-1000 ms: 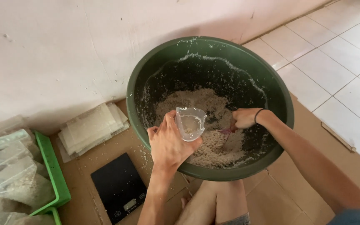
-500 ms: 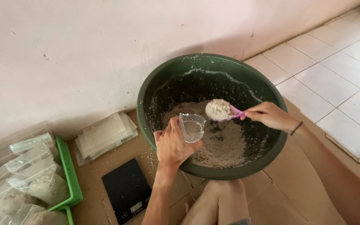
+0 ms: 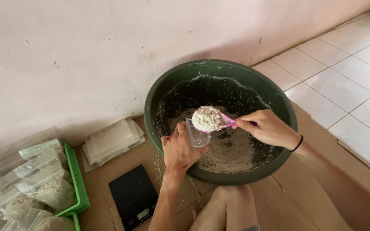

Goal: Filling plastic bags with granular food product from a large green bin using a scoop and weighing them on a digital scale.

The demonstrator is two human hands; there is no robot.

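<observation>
A person sits on brown cardboard (image 3: 305, 188) on the floor, next to a pale wall. A big green bowl (image 3: 279, 100) stands in front of the knees, and it has a layer of small white grains (image 3: 232, 149) in the bottom, with more grains stuck to its dark inside. The left hand (image 3: 179, 150) is over the near side of the bowl. Its fingers are curled shut around a small clear plastic bag (image 3: 197, 134) and hold it with the mouth facing up. The right hand (image 3: 268, 127) is closed on the handle of a pink spoon (image 3: 224, 123), with the thumb and fingers pinching it. The spoon is heaped with white grains and sits right above the mouth of the bag, just touching or almost touching it; I cannot tell which. A dark band is around the right wrist. On the cardboard, near the left arm, lies a flat black kitchen scale (image 3: 134, 197) with a little screen. Behind it, by the wall, is a stack of flat clear bags (image 3: 110, 139). On the far left is a green tray (image 3: 77, 179) with clear bags (image 3: 43, 179) in it that are already filled with grains. White tiles cover the floor on the right.
</observation>
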